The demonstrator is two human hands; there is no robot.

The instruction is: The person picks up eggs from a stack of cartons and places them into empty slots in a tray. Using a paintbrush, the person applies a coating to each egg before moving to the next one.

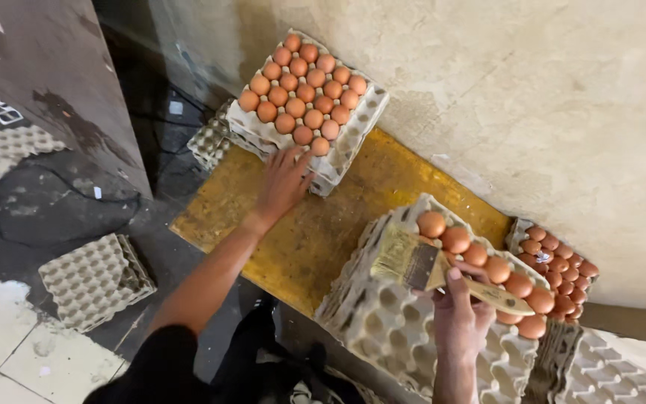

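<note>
- Paintbrush (443, 271): a flat brush with a pale wooden handle and worn bristles, lying across the near egg tray (383, 322), its bristles pointing left and its handle running along the row of brown eggs (487, 262).
- Right hand (459, 310): its grip is closed around the brush at the metal band, thumb on top.
- Near egg tray: a stack of grey pulp trays at the right edge of the yellow bench (300, 239); only the far row holds eggs, the other cups show bare.
- Left hand (284, 179): reaches out, fingers spread flat, touching the front edge of the full egg tray stack (304, 105) at the far end of the bench by the wall.
- Another tray of eggs (558, 265) sits to the right against the wall.
- Stacks of bare trays (95, 280) rest on the floor to the left.
</note>
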